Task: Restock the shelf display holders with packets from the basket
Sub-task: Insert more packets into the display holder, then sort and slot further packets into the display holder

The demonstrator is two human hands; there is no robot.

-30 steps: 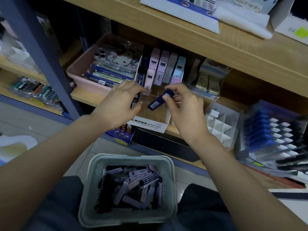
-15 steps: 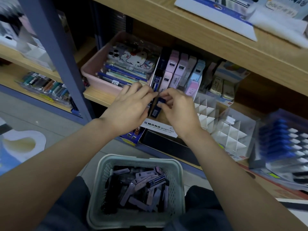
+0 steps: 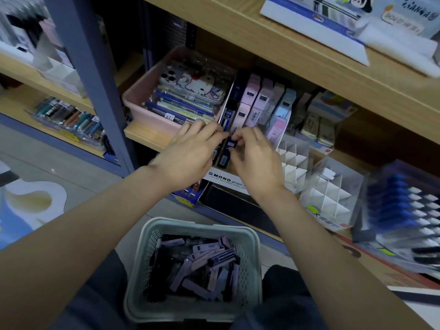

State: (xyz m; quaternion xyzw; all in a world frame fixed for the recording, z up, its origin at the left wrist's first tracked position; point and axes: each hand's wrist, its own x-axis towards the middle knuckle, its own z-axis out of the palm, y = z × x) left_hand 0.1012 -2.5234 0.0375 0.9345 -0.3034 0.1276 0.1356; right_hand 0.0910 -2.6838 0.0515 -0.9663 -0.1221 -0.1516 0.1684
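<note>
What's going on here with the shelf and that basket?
A person is restocking a shelf. Their right hand pinches a dark blue packet in the left column of the MONO display holder, while the left hand touches the holder beside it. The basket below, between their knees, holds many more packets.

A single wide-angle view is taken from the head and aimed forward and down, at close range. The left hand (image 3: 188, 153) and right hand (image 3: 257, 160) are held near the centre. The shelves (image 3: 262, 39) are framed beyond the hands, and the basket (image 3: 190, 222) below them, nearer the camera.
</note>
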